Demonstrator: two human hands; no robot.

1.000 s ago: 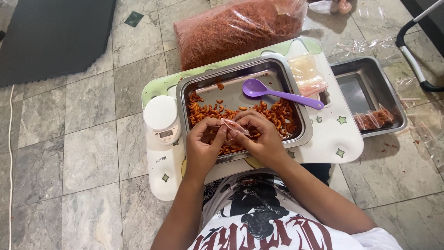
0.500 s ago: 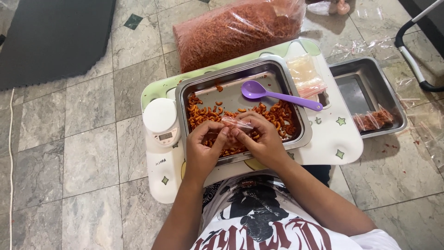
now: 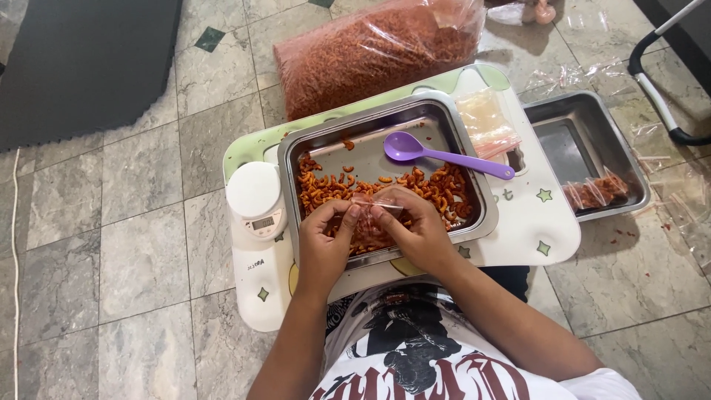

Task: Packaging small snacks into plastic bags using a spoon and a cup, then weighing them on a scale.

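Head view: your left hand (image 3: 324, 248) & right hand (image 3: 416, 233) meet over the near edge of the steel tray (image 3: 385, 118), fingers curled in and pinching a small clear bag (image 3: 372, 215) between them. The bag sits right above the tray, partly filled w/ orange-red curled snacks (image 3: 422, 185); can't tell if its mouth is sealed.

Around you: purple spoon (image 3: 444, 155) lies in the tray, bowl up, handle toward the right. Small white scale (image 3: 255, 196) sits just left of the tray on the low white table (image 3: 529, 222). Stack of empty clear bags (image 3: 487, 122) at the tray's far right corner. A second steel tray (image 3: 585, 141) to the right holds a few filled packs (image 3: 596, 191). Big bulk bag (image 3: 378, 48) of snacks lies on the tiled floor (image 3: 104, 244) behind.

Risk, as I judge it: the film is thin & slick, so a loose pinch lets the bag tip & spill; squeeze too hard and you crush pieces. Your wrists are near the tray rim, so a nudge could shift it off the table's edge.
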